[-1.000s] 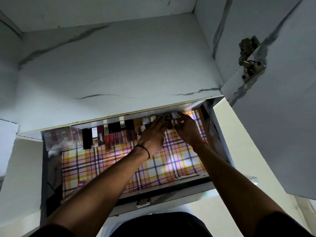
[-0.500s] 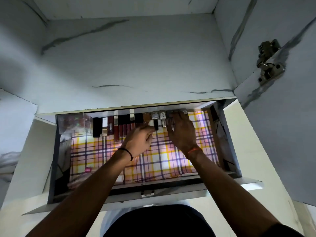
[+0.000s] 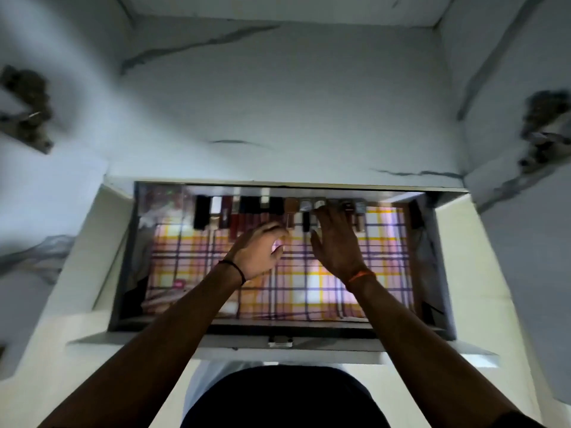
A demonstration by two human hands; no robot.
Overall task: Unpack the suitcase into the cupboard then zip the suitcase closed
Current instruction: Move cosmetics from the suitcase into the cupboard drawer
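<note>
A pale marble-patterned cupboard (image 3: 278,97) with dark veins is filling the upper half of the frame, its two open doors carrying blurred metal hinges (image 3: 29,106) at the upper left and upper right. Below it, in the middle of the frame, a grey pulled-out drawer (image 3: 309,330) is lying open, lined with a checked cloth of yellow, pink and purple stripes (image 3: 324,291). Along the drawer's far edge a row of small dark, red and silver-capped cosmetic tubes and bottles (image 3: 247,211) is standing side by side; no writing on them is readable through the blur. A clear, glossy box (image 3: 163,202) is sitting in the drawer's upper left corner, and a small pink item (image 3: 177,284) is lying at the lower left of the lining.

The left hand (image 3: 258,253), with a black band at the wrist, is hanging loosely curled over the cloth just below the row, holding nothing. The right hand (image 3: 335,242), with an orange thread at the wrist, is spreading its fingers, the tips reaching the silver-capped bottles. A small metal latch (image 3: 279,341) is sitting on the drawer's front lip.
</note>
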